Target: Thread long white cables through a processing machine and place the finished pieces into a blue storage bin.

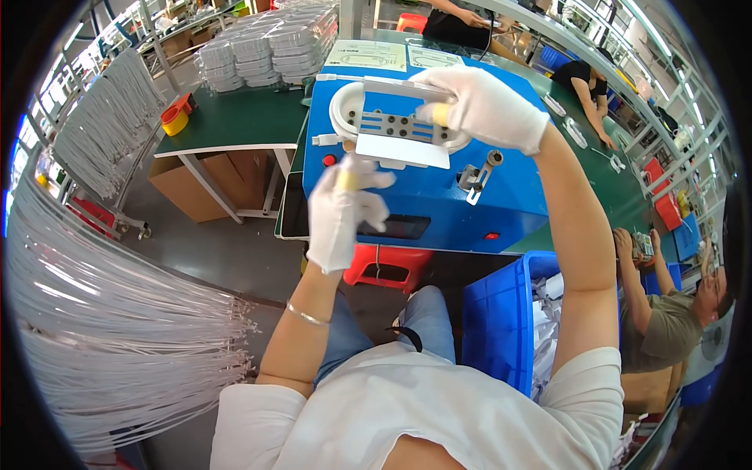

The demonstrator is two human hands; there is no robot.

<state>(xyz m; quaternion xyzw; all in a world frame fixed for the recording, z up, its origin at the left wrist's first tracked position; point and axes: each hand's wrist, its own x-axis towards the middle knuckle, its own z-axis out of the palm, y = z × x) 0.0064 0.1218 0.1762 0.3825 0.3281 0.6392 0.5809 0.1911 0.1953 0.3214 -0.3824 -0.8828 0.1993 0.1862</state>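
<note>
A coil of white cable point(342, 110) is wound around the grey metal winding head on top of a blue machine point(423, 215). One white cable plug point(326, 140) sticks out at the coil's left. My right hand point(489, 106), in a white glove with a yellow finger wrap, bends over the coil's right end; its fingers are curled and what they grip is hidden. Below the coil's left end my left hand point(341, 215), also gloved, hovers slightly blurred with its fingers apart and nothing visible in them. A white flat plate point(403, 151) fronts the winding head.
A metal clamp arm point(479, 176) stands on the machine's right. Beside my right leg is a blue bin point(497, 321) with white pieces. Bundled white cables point(125, 313) hang at left. Stacked clear trays point(266, 47) sit on the green table point(235, 121). Co-workers sit at right.
</note>
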